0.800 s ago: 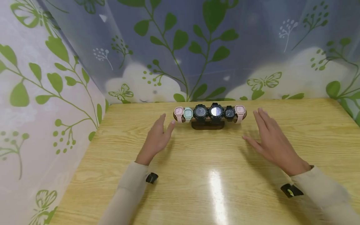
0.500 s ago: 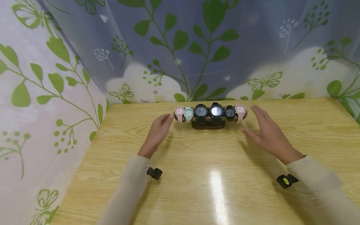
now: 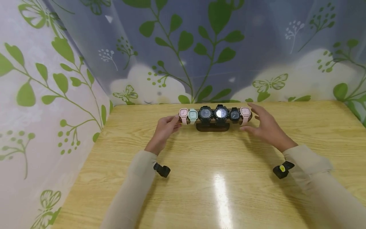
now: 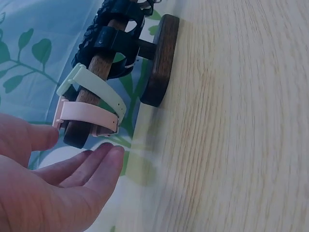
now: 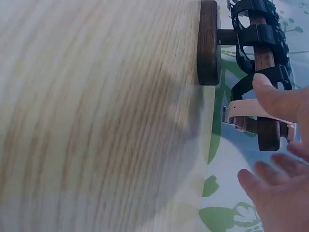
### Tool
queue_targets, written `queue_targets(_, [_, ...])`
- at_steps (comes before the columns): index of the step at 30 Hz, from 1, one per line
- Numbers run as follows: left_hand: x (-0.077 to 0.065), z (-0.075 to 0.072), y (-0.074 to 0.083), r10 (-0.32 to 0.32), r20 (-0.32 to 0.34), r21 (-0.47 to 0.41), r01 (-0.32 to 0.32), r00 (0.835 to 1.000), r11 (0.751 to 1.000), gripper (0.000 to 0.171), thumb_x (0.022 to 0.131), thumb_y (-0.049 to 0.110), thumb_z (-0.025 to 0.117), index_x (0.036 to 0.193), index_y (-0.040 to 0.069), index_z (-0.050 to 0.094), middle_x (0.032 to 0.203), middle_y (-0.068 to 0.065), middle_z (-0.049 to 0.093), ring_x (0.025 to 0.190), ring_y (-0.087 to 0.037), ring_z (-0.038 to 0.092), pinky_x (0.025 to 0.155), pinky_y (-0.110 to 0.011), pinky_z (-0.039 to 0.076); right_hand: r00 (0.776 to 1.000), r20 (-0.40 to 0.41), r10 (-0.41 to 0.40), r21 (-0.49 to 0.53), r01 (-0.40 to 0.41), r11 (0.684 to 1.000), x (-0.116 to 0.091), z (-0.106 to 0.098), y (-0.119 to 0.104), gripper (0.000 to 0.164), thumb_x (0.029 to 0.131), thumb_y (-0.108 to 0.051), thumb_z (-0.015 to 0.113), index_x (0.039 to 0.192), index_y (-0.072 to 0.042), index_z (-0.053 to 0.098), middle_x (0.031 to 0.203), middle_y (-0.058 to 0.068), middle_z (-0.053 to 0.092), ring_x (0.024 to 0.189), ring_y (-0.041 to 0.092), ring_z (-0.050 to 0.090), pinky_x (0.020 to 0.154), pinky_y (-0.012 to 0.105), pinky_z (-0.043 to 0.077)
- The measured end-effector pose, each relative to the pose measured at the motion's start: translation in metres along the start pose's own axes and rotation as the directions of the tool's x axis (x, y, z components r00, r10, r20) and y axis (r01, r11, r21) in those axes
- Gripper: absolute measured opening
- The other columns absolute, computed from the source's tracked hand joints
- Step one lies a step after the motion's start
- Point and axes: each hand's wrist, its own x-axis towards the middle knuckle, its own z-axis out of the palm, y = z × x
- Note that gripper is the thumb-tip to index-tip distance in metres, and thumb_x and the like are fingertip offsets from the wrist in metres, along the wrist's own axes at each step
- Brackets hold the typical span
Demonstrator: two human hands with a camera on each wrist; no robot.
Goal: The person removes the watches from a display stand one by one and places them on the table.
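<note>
A dark wooden watch stand (image 3: 213,128) carries a row of wristwatches at the back of the table. From left to right in the head view sit a pink watch (image 3: 184,113), a mint watch (image 3: 193,114), two large round black watches (image 3: 205,112), a small black watch (image 3: 235,114) and another pink watch (image 3: 245,111). My left hand (image 3: 164,131) is at the bar's left end, thumb close to the pink watch, fingers extended below the bar in the left wrist view. At the other end, my right hand (image 3: 266,127) is spread, its thumb (image 5: 270,94) overlapping the pink strap.
The pale wooden table (image 3: 194,178) ends at a patterned cloth backdrop (image 3: 154,76) close behind the stand. Another leaf-printed wall (image 3: 37,121) borders the left side. Black devices (image 3: 162,170) are strapped at both sleeve cuffs.
Both hands have moved inward to the two ends of the watch stand. The left fingers have passed under its end, and the right hand has come left to the pink watch. The stand stays put.
</note>
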Motion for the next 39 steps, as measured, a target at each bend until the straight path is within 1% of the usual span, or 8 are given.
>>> queue_targets(3, [0.002, 0.002, 0.0, -0.003, 0.004, -0.028, 0.003, 1.0, 1.0, 0.045, 0.109, 0.026, 0.049, 0.143, -0.004, 0.051, 0.127, -0.02, 0.062, 0.122, -0.031, 0.061, 0.106, -0.04, 0.05, 1.0, 0.027, -0.01, 0.041, 0.009, 0.999, 0.006, 0.002, 0.004, 0.098, 0.085, -0.008, 0.084, 0.16, -0.003, 0.023, 0.161, 0.026, 0.025, 0.145, 0.046, 0.029, 0.115, 0.06, 0.033])
queue_targets(6, [0.003, 0.004, 0.001, -0.006, 0.003, -0.052, 0.006, 1.0, 0.999, 0.043, 0.11, 0.022, 0.048, 0.143, -0.005, 0.052, 0.125, -0.02, 0.063, 0.12, -0.031, 0.062, 0.106, -0.039, 0.05, 0.999, 0.045, -0.016, 0.051, 0.014, 0.999, 0.01, 0.004, 0.007, 0.098, 0.084, -0.006, 0.084, 0.161, -0.004, 0.023, 0.161, 0.026, 0.026, 0.145, 0.045, 0.029, 0.116, 0.059, 0.033])
queue_targets(9, [0.005, 0.006, 0.002, -0.003, -0.006, -0.061, 0.003, 1.0, 0.998, 0.041, 0.11, 0.018, 0.048, 0.142, -0.006, 0.052, 0.123, -0.021, 0.063, 0.117, -0.031, 0.062, 0.106, -0.04, 0.05, 0.998, 0.054, -0.024, 0.053, 0.021, 0.998, 0.012, 0.004, 0.007, 0.097, 0.084, -0.004, 0.083, 0.16, -0.003, 0.023, 0.16, 0.027, 0.027, 0.143, 0.047, 0.031, 0.115, 0.06, 0.033])
queue_targets(12, [0.005, 0.007, 0.002, 0.0, -0.014, -0.055, -0.001, 1.0, 0.998, 0.039, 0.109, 0.017, 0.048, 0.14, -0.006, 0.054, 0.12, -0.02, 0.064, 0.113, -0.029, 0.063, 0.105, -0.041, 0.051, 0.998, 0.057, -0.04, 0.065, 0.036, 0.997, 0.013, 0.004, 0.007, 0.092, 0.086, -0.002, 0.08, 0.159, -0.001, 0.025, 0.158, 0.029, 0.03, 0.142, 0.048, 0.032, 0.114, 0.062, 0.033])
queue_targets(18, [0.006, 0.006, 0.002, 0.01, -0.019, -0.062, -0.012, 1.0, 0.998, 0.037, 0.109, 0.016, 0.051, 0.137, -0.006, 0.057, 0.116, -0.019, 0.065, 0.108, -0.027, 0.065, 0.103, -0.041, 0.052, 0.997, 0.015, -0.081, 0.056, 0.08, 0.995, 0.014, 0.005, 0.01, 0.078, 0.086, 0.005, 0.077, 0.152, 0.005, 0.036, 0.152, 0.03, 0.038, 0.136, 0.048, 0.04, 0.111, 0.06, 0.038])
queue_targets(24, [0.007, 0.006, 0.001, 0.011, -0.026, -0.051, -0.012, 1.0, 0.999, 0.036, 0.108, 0.016, 0.051, 0.136, -0.006, 0.059, 0.115, -0.018, 0.065, 0.107, -0.027, 0.064, 0.103, -0.041, 0.052, 0.996, -0.003, -0.092, 0.033, 0.092, 0.995, 0.016, 0.005, 0.011, 0.075, 0.084, 0.008, 0.078, 0.148, 0.007, 0.041, 0.149, 0.031, 0.04, 0.133, 0.05, 0.044, 0.11, 0.06, 0.04])
queue_targets(31, [0.008, 0.006, 0.001, 0.013, -0.021, -0.056, -0.014, 1.0, 0.998, 0.035, 0.108, 0.015, 0.051, 0.134, -0.007, 0.06, 0.113, -0.018, 0.065, 0.108, -0.028, 0.064, 0.103, -0.042, 0.052, 0.998, -0.018, -0.066, 0.026, 0.066, 0.997, 0.013, 0.002, 0.013, 0.075, 0.083, 0.005, 0.08, 0.148, 0.007, 0.042, 0.148, 0.03, 0.042, 0.133, 0.05, 0.044, 0.111, 0.058, 0.04])
queue_targets(39, [0.008, 0.006, 0.002, 0.018, -0.021, -0.059, -0.019, 1.0, 0.998, 0.035, 0.108, 0.013, 0.05, 0.134, -0.009, 0.058, 0.113, -0.019, 0.064, 0.111, -0.032, 0.063, 0.105, -0.043, 0.051, 0.998, -0.058, -0.038, 0.015, 0.039, 0.999, 0.009, -0.002, 0.018, 0.073, 0.083, 0.003, 0.082, 0.145, 0.009, 0.043, 0.138, 0.028, 0.049, 0.128, 0.045, 0.048, 0.109, 0.057, 0.042])
